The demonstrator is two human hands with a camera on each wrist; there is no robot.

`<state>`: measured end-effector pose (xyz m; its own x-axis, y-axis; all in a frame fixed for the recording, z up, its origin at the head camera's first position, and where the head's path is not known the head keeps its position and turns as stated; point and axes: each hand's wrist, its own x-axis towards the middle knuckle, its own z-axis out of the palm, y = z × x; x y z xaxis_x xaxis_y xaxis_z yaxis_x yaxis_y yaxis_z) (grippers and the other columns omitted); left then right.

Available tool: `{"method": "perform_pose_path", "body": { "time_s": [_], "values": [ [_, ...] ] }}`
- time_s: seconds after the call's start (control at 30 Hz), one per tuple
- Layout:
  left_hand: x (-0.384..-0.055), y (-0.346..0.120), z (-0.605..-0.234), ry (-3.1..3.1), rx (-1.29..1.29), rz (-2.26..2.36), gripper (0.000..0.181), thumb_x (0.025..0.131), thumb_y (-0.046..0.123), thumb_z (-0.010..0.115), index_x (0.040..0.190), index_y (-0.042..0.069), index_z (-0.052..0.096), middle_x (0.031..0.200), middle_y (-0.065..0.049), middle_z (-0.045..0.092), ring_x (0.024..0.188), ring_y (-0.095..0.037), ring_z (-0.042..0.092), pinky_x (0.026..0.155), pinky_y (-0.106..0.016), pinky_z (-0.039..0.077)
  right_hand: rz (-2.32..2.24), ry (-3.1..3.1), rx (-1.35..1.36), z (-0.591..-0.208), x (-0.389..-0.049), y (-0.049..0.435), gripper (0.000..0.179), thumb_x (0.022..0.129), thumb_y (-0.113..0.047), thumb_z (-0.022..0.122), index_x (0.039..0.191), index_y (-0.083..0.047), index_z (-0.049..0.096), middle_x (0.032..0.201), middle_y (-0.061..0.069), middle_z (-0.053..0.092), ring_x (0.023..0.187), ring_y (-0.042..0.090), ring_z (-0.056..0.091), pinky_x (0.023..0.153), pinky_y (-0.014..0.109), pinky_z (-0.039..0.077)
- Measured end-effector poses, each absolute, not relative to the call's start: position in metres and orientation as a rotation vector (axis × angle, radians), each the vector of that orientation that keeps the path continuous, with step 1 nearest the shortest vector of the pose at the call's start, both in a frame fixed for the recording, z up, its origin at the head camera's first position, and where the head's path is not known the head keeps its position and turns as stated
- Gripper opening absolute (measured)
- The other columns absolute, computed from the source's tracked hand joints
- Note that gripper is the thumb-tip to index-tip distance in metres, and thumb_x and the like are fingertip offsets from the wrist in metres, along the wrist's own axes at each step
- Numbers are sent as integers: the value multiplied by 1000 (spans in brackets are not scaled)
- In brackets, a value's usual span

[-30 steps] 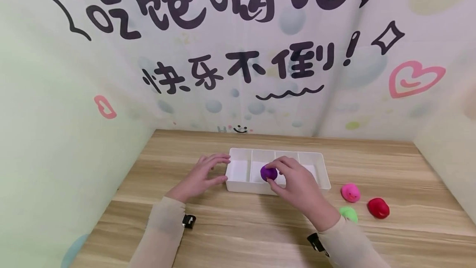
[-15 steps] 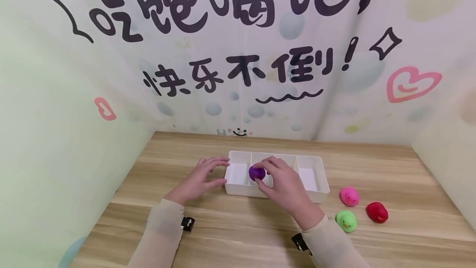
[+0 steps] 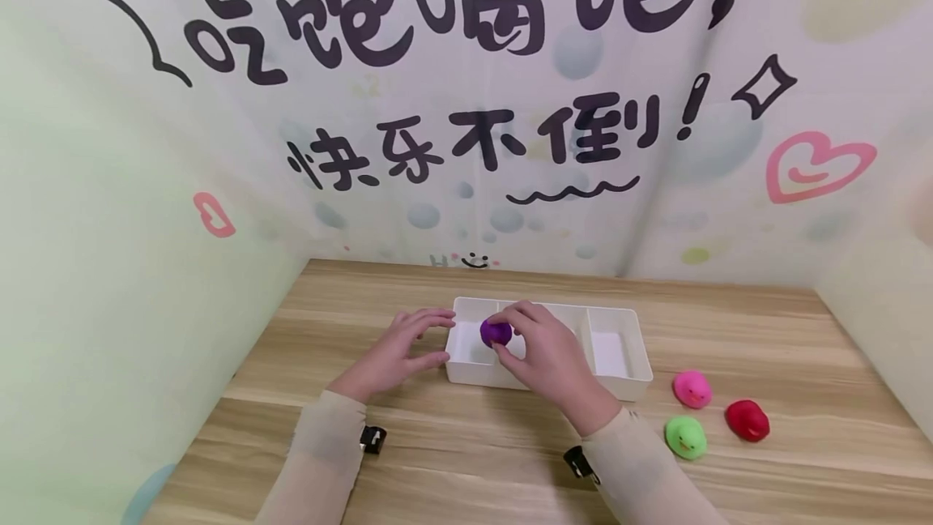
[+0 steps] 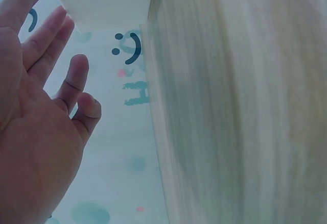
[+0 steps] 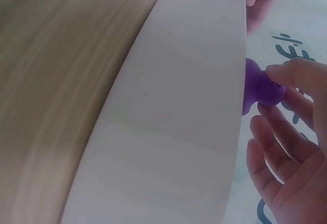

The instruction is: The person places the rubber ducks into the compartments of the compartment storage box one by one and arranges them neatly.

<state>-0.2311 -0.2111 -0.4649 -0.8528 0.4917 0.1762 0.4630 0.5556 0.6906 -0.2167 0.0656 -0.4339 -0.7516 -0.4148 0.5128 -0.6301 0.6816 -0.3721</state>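
Note:
My right hand pinches a purple rubber duck between thumb and fingers, above the left part of a white divided box. In the right wrist view the duck shows just past the box's wall, its lower part hidden by that wall. At the box's left end is my left hand, thumb and fingers spread, with fingertips at the end wall. The left wrist view shows that hand with relaxed fingers and nothing in its palm.
Right of the box, a pink rubber duck, a green rubber duck and a red rubber duck lie on the wooden table. A printed cloth wall stands behind.
My right hand has carried the purple duck leftward along the box, from over the second compartment toward the leftmost one. The green duck, earlier partly covered by the right arm, shows fully. My left hand stays put.

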Motion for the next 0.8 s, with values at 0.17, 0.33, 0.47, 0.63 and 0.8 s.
{"method": "perform_pose_path", "body": {
  "time_s": [0.17,0.33,0.47,0.63,0.8],
  "values": [
    [-231,-211,-465,2741,849,1183,52,97,31,73,144,15,58,159,3,48,130,-25,43,108,-52,46,770,-2486,850,-436,-223,61,30,83,-19,87,110,-18,75,108,-3,69,98,15,64,80,33,59],
    [-231,-211,-463,2741,841,1181,52,97,30,73,144,16,58,159,3,48,130,-24,43,107,-51,46,754,-2486,866,-435,-228,56,30,83,-20,87,110,-19,75,109,-2,70,100,17,65,83,34,59],
    [-232,-211,-463,2745,849,1173,51,97,31,73,143,17,58,159,3,48,130,-24,43,108,-51,46,744,-2500,876,-435,-232,51,29,84,-22,87,110,-19,75,109,-1,71,101,18,66,85,36,59],
    [-232,-212,-464,2741,832,1155,49,97,31,73,142,19,58,159,5,47,132,-23,42,109,-50,45,762,-2514,892,-437,-237,48,27,85,-21,86,110,-18,76,109,0,71,101,18,65,87,37,59],
    [-233,-213,-466,2745,825,1141,50,97,32,73,143,20,58,160,5,46,133,-23,42,108,-50,46,796,-2552,899,-440,-242,47,27,86,-20,86,110,-18,75,109,0,70,103,18,63,88,38,58]
  ]
}}
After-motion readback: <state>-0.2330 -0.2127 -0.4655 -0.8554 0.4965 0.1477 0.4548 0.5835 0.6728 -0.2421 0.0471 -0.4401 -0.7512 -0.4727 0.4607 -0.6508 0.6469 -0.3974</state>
